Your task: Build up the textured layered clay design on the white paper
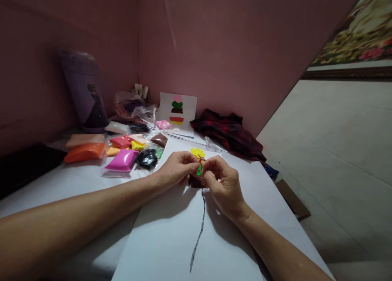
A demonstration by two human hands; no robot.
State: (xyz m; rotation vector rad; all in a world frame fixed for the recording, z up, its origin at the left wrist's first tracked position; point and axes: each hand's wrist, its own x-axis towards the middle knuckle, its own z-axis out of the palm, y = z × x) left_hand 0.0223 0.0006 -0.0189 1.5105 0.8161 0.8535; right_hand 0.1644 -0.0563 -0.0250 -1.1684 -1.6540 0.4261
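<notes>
A white sheet (171,240) lies on the table, bearing a coloured clay picture: a yellow patch (197,152) at the top, a green patch (199,170) under it and a dark brown patch (196,182) lowest. From the brown patch a thin dark wavy line (201,230) runs down the sheet. Over the picture, my left hand (179,167) pinches one part of a thin brown strand (200,160). My right hand (223,183) is at the strand's other side, thumb and index finger bent close together; its fingertips partly hide what they hold.
Bagged clay in magenta (121,160), orange (85,152), black (148,158) and other colours lies at the left. A purple container (84,89) stands behind. A card with coloured bands (190,109) leans at the back, beside a red and black plaid cloth (228,130).
</notes>
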